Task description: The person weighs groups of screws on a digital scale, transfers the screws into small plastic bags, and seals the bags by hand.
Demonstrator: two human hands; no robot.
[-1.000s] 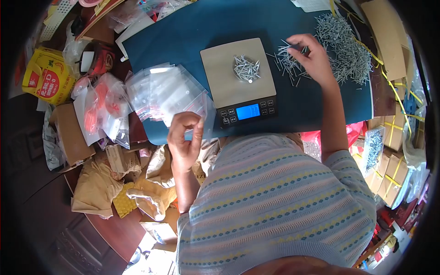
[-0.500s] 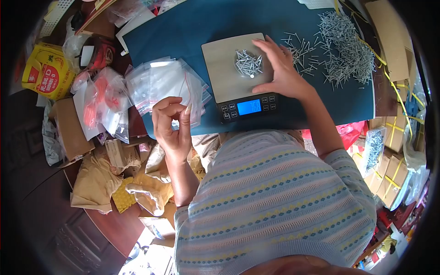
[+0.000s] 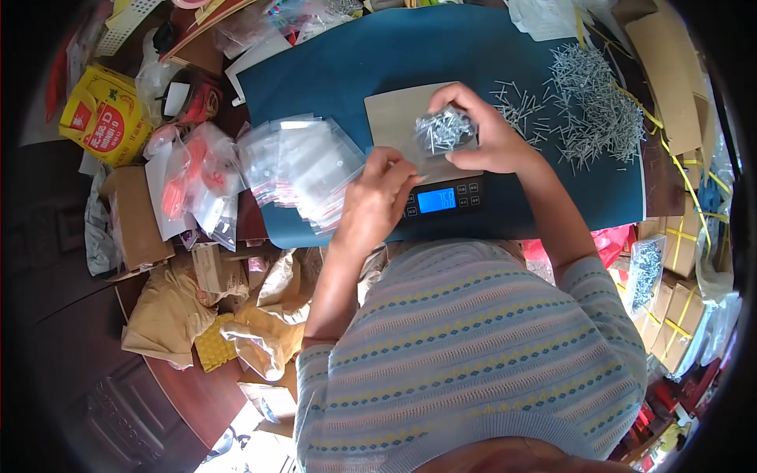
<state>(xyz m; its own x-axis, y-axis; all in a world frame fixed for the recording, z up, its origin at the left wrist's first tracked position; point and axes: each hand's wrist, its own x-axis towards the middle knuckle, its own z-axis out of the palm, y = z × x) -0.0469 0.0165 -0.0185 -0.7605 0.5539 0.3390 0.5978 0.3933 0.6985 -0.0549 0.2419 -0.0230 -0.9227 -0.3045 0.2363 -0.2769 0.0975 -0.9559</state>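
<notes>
I'm clasping nails (image 3: 445, 129) over the digital scale (image 3: 387, 114), right hand (image 3: 492, 137) apparently curled against spillage, left hand (image 3: 377, 194) apart, its hold unclear

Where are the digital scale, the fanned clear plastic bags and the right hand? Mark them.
Digital scale (image 3: 389, 114), head view: bare weighing plate.
Clear plastic bags (image 3: 303, 158), head view: middle of the fan.
Right hand (image 3: 497, 140), head view: back of the hand.

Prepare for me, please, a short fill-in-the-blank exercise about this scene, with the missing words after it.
1. The ____ hand curves around a small heap of nails.
2. The screen of the scale glows ____.
3. The plastic bags lie to the ____ of the scale.
4. The packet with a red label is mostly ____.

Missing words: right; blue; left; yellow.
</notes>
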